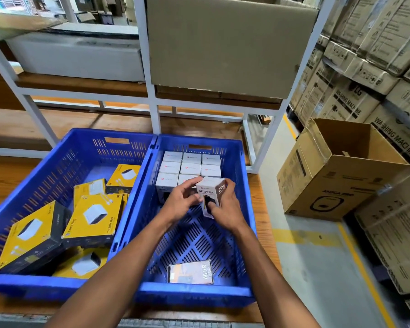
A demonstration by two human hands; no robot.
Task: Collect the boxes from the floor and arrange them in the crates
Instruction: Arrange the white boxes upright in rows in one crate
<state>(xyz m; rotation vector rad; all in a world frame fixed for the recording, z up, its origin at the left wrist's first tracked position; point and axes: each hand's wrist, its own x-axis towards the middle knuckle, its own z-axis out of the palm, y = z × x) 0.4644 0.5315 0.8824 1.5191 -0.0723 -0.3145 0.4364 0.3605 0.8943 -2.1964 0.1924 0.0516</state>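
Both hands, left (180,202) and right (225,209), gripping a white rectangular cardboard box (211,194) over a blue slotted plastic crate (199,293), sitting on a wooden counter (265,223), warehouse cartons (341,178) lining the aisle.

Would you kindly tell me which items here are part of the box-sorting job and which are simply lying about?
Job: white box held by both hands (left hand, right hand); right crate; left crate; yellow boxes.
Lying about: open carton; stacked washing-machine cartons; shelving frame.

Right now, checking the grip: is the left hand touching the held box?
Touching. The head view shows the left hand's fingers on the box's left face.
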